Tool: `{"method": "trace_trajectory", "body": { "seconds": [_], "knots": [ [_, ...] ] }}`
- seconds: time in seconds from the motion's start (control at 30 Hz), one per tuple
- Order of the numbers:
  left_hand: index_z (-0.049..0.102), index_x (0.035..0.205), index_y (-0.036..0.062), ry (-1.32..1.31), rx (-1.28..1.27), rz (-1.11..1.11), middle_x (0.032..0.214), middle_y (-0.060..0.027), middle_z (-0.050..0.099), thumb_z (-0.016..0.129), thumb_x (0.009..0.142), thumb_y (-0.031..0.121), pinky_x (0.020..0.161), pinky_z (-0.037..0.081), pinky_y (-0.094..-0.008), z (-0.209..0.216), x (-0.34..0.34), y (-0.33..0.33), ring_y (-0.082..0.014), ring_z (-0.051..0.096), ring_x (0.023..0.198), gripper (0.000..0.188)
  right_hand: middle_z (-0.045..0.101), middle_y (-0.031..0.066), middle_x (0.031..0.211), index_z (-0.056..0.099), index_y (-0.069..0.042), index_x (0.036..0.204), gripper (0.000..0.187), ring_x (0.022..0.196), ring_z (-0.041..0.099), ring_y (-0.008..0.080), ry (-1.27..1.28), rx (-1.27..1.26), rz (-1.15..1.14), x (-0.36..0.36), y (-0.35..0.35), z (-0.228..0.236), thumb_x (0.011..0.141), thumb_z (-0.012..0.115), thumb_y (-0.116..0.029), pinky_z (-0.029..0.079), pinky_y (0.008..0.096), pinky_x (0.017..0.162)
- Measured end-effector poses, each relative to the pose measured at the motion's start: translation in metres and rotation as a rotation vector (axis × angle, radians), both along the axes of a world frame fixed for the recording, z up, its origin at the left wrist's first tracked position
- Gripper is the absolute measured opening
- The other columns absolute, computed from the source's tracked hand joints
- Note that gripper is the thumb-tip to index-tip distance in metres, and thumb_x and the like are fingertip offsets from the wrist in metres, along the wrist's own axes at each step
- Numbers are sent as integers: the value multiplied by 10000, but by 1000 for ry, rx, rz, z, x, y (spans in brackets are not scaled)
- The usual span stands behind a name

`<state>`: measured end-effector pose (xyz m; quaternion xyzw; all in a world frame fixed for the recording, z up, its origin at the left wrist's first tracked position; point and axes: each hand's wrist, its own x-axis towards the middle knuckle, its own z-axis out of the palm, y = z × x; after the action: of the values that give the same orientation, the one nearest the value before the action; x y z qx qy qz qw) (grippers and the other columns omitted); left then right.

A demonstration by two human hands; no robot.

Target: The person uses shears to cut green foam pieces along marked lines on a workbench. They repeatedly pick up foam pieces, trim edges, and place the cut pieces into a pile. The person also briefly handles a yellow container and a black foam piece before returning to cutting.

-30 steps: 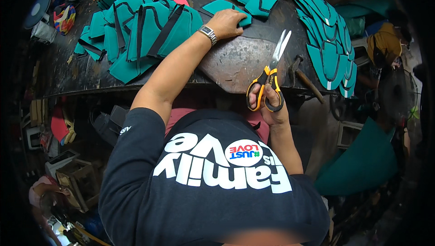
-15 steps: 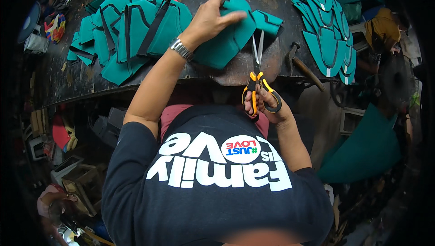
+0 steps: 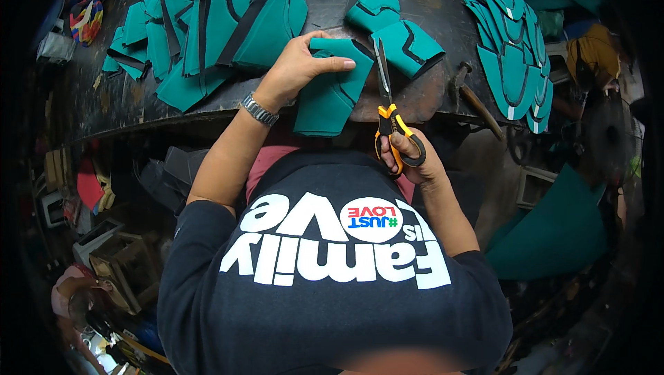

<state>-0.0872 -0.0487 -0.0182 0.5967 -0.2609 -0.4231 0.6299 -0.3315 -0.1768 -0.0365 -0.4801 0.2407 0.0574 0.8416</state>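
Observation:
My left hand (image 3: 299,69), wearing a metal watch, pinches a green fabric-like piece (image 3: 330,102) with dark trim between thumb and fingers near the table's front edge. In my right hand (image 3: 418,157) are scissors (image 3: 393,123) with yellow-and-black handles. Their blades are nearly together and point away from me, just right of the held piece. Beyond the blades, a green piece with a black wavy strip (image 3: 409,49) lies on the table. A similar green piece (image 3: 373,7) sits farther back, close to it.
A heap of green pieces with black strips (image 3: 249,26) covers the table's left side. Overlapping rounded green pieces (image 3: 510,74) are stacked at the right. Between them and the scissors lies a hammer (image 3: 478,105). A large green sheet (image 3: 553,237) hangs low at the right.
My left hand has come down and nearer, now pinching a piece beside the scissors. A green piece lies released farther back. The scissor blades have drawn closer together.

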Motion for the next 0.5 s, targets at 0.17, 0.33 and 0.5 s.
{"method": "trace_trajectory", "body": {
  "seconds": [0.17,0.33,0.5],
  "knots": [
    [626,991,28,121,-63,-3,905,-46,678,792,781,131,725,542,-251,1,-1,4,-102,653,801,287,563,28,645,580,-45,886,259,519,522,72,28,-148,9,-1,0,5,852,699,-273,426,192,478],
    [687,929,17,93,19,-85,843,-44,688,794,751,113,725,520,-238,9,-2,13,-101,649,785,229,581,34,707,579,-34,944,285,627,561,88,-2,-167,213,-3,-4,12,835,714,-260,461,217,583],
    [714,882,2,-29,56,-90,850,-44,694,800,725,171,773,497,-227,13,-6,18,-101,643,805,247,564,24,722,566,-24,936,317,645,546,92,-11,-198,309,-3,-2,13,814,733,-265,453,231,620]
  ]
}}
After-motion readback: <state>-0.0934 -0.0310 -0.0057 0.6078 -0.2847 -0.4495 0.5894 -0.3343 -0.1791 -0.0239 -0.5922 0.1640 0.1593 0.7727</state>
